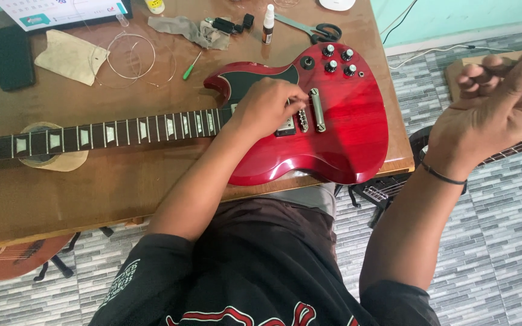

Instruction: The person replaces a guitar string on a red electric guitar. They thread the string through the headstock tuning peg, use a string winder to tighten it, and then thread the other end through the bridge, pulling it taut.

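A glossy red electric guitar point(348, 136) lies flat on a wooden table point(92, 196), with its neck point(122, 130) pointing left. My left hand point(266, 107) rests on the body over the pickup. Its fingertips are pinched together at the metal bridge point(303, 119), beside the tailpiece bar point(317, 110). My right hand point(492, 113) is raised off to the right, past the table edge and above the tiled floor. Its fingers are curled in, and I see nothing in them. Several black knobs point(337, 60) sit on the guitar's upper body.
Behind the guitar lie scissors point(320, 30), a small dropper bottle point(268, 24), a coiled wire string point(131, 55), a green screwdriver point(191, 67), cloths point(70, 55) and a black phone point(14, 57). A tape roll point(49, 160) props the neck. Another guitar point(7, 256) leans bottom left.
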